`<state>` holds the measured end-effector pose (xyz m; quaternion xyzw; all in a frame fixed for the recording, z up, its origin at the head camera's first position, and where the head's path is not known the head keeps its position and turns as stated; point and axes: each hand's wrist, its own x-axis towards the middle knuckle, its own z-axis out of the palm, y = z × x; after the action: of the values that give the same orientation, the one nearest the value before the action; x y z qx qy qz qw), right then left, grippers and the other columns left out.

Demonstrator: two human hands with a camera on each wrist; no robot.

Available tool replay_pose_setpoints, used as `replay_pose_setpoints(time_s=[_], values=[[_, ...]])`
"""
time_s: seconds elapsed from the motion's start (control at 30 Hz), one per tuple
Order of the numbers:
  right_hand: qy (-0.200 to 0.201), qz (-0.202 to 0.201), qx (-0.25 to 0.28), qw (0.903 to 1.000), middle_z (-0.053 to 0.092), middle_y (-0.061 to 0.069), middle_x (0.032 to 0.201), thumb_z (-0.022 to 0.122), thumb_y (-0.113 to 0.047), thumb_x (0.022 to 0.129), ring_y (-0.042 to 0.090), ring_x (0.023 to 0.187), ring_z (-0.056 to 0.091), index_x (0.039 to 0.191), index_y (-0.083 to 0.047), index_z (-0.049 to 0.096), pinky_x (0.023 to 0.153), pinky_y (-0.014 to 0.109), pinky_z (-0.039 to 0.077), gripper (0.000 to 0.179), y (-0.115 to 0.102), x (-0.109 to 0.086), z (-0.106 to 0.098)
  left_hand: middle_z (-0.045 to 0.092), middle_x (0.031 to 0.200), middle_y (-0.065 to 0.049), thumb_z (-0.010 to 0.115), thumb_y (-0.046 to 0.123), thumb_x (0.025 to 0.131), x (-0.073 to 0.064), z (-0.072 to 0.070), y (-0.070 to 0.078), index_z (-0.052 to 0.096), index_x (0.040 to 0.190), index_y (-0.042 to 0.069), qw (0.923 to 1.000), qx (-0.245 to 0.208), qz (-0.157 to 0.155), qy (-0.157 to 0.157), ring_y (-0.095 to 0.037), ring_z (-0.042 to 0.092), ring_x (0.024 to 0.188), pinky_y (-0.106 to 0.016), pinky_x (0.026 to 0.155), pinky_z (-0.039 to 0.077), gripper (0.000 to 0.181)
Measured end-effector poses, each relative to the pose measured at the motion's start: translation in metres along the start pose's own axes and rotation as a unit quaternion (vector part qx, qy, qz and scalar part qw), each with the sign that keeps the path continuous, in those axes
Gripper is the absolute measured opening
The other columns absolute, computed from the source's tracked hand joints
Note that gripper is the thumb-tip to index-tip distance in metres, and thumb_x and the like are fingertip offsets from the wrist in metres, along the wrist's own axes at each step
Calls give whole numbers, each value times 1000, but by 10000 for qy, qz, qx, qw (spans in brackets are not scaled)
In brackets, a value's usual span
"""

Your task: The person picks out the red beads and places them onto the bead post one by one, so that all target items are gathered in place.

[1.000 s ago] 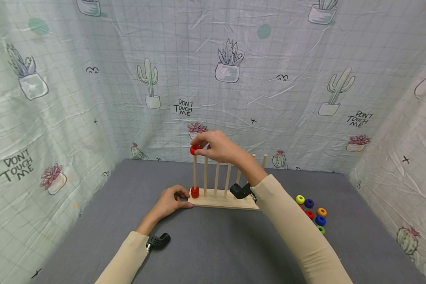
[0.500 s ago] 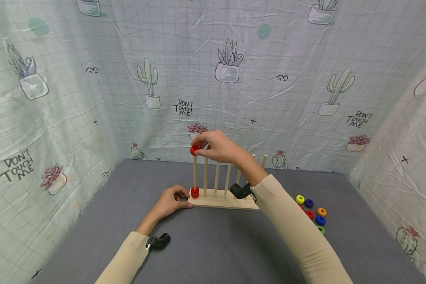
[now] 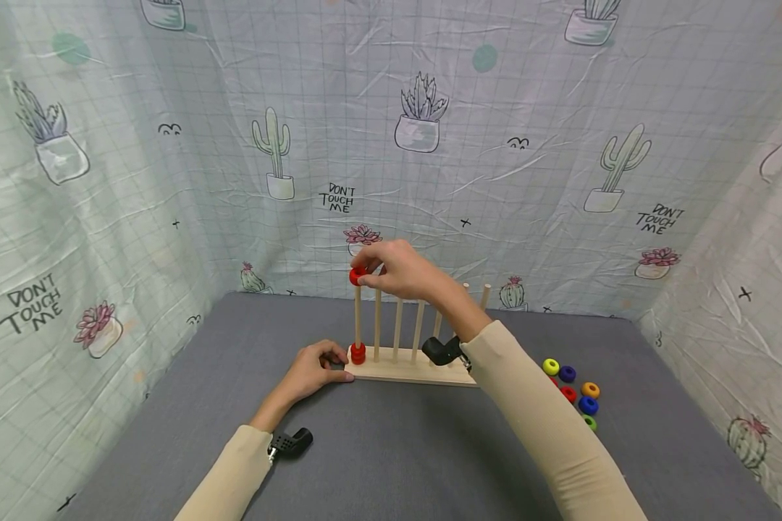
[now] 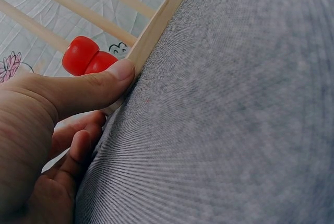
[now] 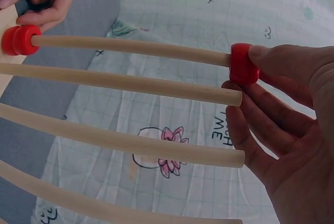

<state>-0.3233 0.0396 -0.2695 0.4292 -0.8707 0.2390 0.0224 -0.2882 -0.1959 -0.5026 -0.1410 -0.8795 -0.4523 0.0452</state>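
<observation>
A wooden peg rack (image 3: 404,373) stands on the grey surface, with several upright pegs in a row on its base. Two red beads (image 4: 83,57) sit stacked at the foot of the leftmost peg. At that peg's top, my right hand (image 3: 397,269) pinches another red bead (image 5: 243,63) between thumb and fingers; in the right wrist view the peg's tip goes into it. My left hand (image 3: 309,373) grips the left end of the base. Its thumb (image 4: 112,80) lies against the front edge; the other fingers are partly hidden behind it.
Several loose beads lie right of the rack, among them a yellow bead (image 3: 550,366), an orange bead (image 3: 590,390) and a blue bead (image 3: 589,404). The right sleeve (image 3: 541,412) covers part of them and the rack's right end. A patterned curtain (image 3: 339,87) surrounds the surface.
</observation>
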Motion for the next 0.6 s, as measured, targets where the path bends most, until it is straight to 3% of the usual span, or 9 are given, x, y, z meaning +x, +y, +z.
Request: replay_pose_setpoints(time_s=[0.6], values=[[7,-70,-113,9999,75,7,116,70,-15,99,18,105,71,125,-9,72,86,30,58,27,0,-1,1,69,94,-2,95,24,73,0,0,0,74,94,17,10000,26,0,39,-12,55,74,-23,68,45,30]])
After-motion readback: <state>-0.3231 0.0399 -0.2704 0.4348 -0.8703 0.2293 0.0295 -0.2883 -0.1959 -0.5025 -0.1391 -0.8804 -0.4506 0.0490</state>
